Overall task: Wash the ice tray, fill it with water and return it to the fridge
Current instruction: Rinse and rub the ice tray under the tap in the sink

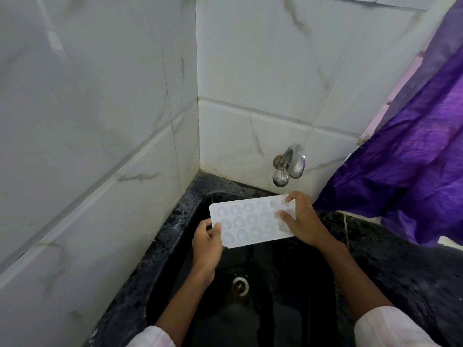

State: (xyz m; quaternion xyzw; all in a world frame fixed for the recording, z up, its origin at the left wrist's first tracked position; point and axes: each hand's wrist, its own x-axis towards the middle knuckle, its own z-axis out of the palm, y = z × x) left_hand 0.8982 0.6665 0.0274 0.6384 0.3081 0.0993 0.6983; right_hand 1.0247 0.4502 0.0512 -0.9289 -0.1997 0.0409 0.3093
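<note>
Over the black sink [275, 271], a white ice tray [245, 219] is held level with its heart-shaped cups facing up. This is probably so water can run across them and drain into the basin below both grips. The left hand [206, 236] pinches the near left corner, thumb on top, and its grip is clamped on the tray to steady it. The right hand [300, 219] covers the opposite end, its grip closed on the tray with the thumb across the cups and the fingers over the far edge. Just beyond and above the right grip hangs the tap [288, 164], so that end sits ready under the spout. I cannot tell whether water is flowing. To the right of that grip, a purple cloth [413, 159] drapes over the worktop [388, 246].
</note>
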